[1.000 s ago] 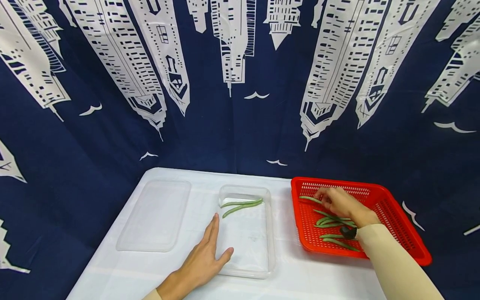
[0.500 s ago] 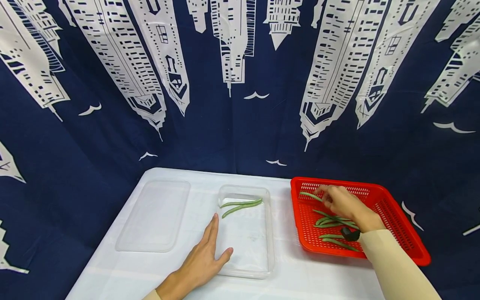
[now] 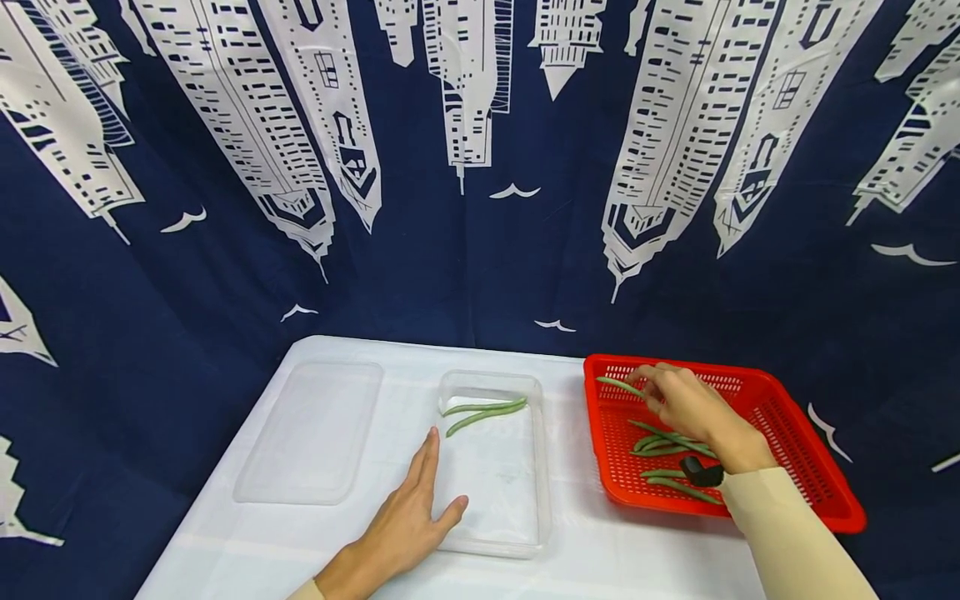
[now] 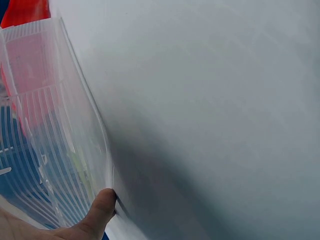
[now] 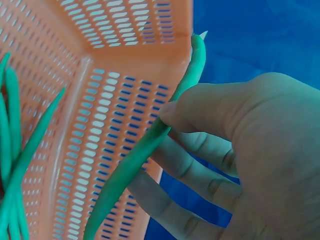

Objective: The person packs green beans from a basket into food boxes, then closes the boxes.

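In the head view my right hand [image 3: 690,412] is above the far-left part of the red basket [image 3: 652,502]. It pinches one green bean [image 3: 618,385] between thumb and fingers, which the right wrist view shows closely, the bean [image 5: 132,162] slanting across the basket's slotted wall. Several other green beans [image 3: 667,446] lie below in the basket. My left hand [image 3: 405,512] lies along the left side of a clear plastic container [image 3: 543,483], fingers straight, thumb spread over it. In the left wrist view a fingertip [image 4: 103,202] touches the container's rim. A few green beans [image 3: 487,413] lie at the container's far end.
A flat translucent lid [image 3: 311,433] lies on the white table [image 3: 210,533], left of the container. Behind the table hangs a dark blue cloth [image 3: 420,275] with white building prints. A black strap piece [image 3: 701,472] is on the right wrist.
My right hand has risen slightly toward the basket's far rim, lifting the pinched green bean with it. The left hand and the container have stayed in place.
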Demonstrator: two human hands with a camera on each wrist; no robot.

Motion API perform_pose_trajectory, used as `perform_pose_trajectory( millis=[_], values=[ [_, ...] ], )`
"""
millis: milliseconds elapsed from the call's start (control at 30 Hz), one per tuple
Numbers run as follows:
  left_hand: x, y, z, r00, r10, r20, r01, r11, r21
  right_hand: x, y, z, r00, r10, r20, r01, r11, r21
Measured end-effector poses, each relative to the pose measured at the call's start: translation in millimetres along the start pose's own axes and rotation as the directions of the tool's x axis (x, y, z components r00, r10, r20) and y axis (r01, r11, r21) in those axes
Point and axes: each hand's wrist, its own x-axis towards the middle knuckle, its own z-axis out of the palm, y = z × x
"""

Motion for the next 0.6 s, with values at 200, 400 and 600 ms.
perform_pose_trajectory(
  millis=[200, 400, 600],
  values=[
    [0.5, 1.0, 0.3, 1.0, -0.001, 0.001, 0.001, 1.0, -0.004, 0.8, -16, -3, 1.0, -0.013, -0.016, 0.013, 1.0, -0.003],
    [0.5, 2.5, -1.0, 1.0, 0.011, -0.003, -0.011, 1.0, -0.001, 7.7, -32, -1, 0.998, -0.025, -0.054, 0.024, 1.0, -0.018],
    [0.9, 1.0, -0.1, 1.0, 0.004, -0.011, -0.004, 1.0, 0.004, 18.0, -52, 3, 0.997, -0.041, -0.067, 0.04, 0.999, -0.008]
  ],
)
